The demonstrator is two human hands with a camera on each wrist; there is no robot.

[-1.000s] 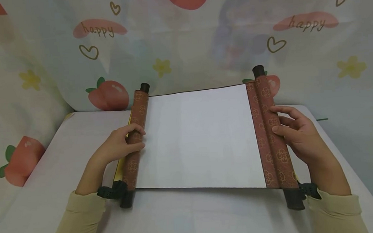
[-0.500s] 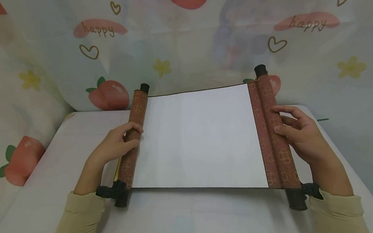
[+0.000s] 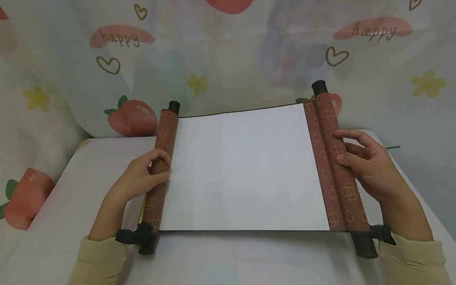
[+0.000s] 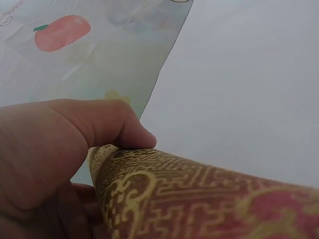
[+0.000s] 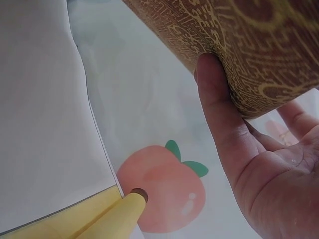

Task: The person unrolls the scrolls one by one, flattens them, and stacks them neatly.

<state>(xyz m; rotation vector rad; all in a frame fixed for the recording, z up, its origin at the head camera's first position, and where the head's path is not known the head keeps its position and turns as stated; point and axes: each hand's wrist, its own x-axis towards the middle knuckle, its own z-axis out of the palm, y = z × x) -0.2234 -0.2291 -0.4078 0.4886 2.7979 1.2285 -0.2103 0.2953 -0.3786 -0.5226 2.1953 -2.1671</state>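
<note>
A partly unrolled scroll [image 3: 238,172] with blank white paper is held above the white table. Its two rollers are wrapped in reddish-brown, gold-patterned cloth and end in black knobs. My left hand [image 3: 143,177] curls round the left roller [image 3: 165,136], fingers over its top and thumb nearer me. In the left wrist view a digit of that hand [image 4: 65,144] presses on the gold-patterned cloth [image 4: 199,199]. My right hand [image 3: 368,163] holds the outer side of the right roller [image 3: 346,183] between thumb and fingers. The right wrist view shows the right thumb [image 5: 214,89] against the patterned roll [image 5: 249,55].
The table [image 3: 237,270] carries a white cover. Behind it hangs a cloth backdrop [image 3: 238,62] printed with peaches, hearts and "happy". Each wrist wears a black strap, the left one [image 3: 133,236] close to the left roller's lower knob.
My left hand and the left roller have shifted slightly left. The right roller has edged right with my right hand, so a little more white paper shows. Both hands keep their hold.
</note>
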